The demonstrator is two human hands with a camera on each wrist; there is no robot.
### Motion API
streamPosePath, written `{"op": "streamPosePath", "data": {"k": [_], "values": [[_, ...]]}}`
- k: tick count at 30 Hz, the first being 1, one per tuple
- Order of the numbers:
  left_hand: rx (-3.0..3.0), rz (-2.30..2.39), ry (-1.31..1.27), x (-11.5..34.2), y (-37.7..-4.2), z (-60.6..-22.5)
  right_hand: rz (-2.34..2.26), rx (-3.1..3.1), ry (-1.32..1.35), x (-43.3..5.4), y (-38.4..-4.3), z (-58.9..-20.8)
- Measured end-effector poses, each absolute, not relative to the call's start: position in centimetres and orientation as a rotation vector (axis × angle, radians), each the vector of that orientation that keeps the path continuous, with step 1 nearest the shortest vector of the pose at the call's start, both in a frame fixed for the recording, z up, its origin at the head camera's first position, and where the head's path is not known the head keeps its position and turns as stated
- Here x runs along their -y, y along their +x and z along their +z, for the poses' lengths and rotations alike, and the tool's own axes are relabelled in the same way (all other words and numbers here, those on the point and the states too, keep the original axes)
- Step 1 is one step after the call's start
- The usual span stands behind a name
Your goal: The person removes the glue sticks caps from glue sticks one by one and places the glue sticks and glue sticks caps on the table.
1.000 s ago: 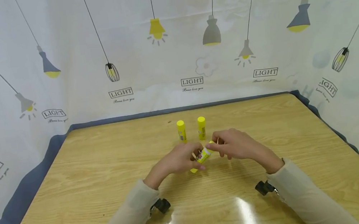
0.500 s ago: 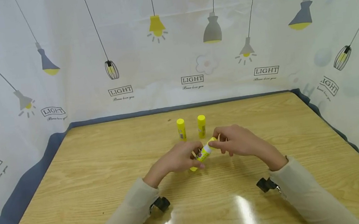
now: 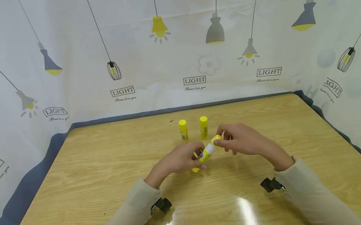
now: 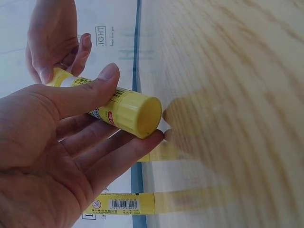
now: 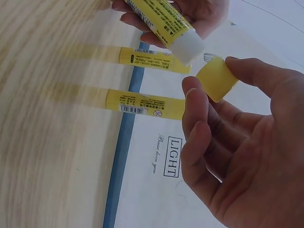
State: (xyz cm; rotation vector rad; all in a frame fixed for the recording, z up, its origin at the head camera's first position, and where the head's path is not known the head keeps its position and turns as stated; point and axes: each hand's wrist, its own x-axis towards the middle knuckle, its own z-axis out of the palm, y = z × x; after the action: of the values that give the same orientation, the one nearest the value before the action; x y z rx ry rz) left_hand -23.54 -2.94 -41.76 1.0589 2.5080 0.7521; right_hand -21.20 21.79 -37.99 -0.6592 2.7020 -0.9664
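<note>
My left hand (image 3: 183, 158) holds a yellow glue stick (image 3: 206, 154) between thumb and fingers, tilted with its white end up to the right. In the left wrist view the yellow base (image 4: 137, 114) of the tube points toward the table. Thumb and fingertips of my right hand (image 3: 240, 139) pinch the yellow cap (image 5: 217, 80). A small gap parts the cap from the tube's white end (image 5: 188, 46) in the right wrist view. Two more capped glue sticks stand upright just behind the hands, one on the left (image 3: 183, 130) and one on the right (image 3: 203, 127).
The wooden table (image 3: 107, 163) reaches back to a dark blue edge strip (image 3: 135, 115). Behind it hangs a pale wall cloth (image 3: 149, 64) printed with lamps. Dark wrist cameras sit under both sleeves, including the left camera (image 3: 162, 205).
My right hand has moved up and to the right with the cap, baring the glue stick's white end. The left hand has stayed nearly in place, and the standing glue sticks have not moved.
</note>
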Motion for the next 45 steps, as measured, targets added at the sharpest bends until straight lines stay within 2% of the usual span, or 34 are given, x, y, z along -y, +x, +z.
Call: {"op": "streamPosePath", "data": {"k": [11, 26, 40, 45], "values": [[-2.445, 0.892, 1.025, 3.2, -23.9, -41.8, -1.044, -2.772, -0.672, -23.2, -21.0, -36.9], [-2.315, 1.250, 0.952, 4.6, -24.4, -39.9, -1.071, -2.786, -0.676, -24.4, -21.4, -36.1], [-2.195, 1.433, 0.920, -1.7, -23.6, -42.5, -1.095, -2.850, -0.540, -27.3, -21.8, -35.3], [-2.252, 1.487, 0.777, -4.6, -24.4, -43.2, -1.118, -2.858, -0.508, -28.1, -22.0, -35.4]]}}
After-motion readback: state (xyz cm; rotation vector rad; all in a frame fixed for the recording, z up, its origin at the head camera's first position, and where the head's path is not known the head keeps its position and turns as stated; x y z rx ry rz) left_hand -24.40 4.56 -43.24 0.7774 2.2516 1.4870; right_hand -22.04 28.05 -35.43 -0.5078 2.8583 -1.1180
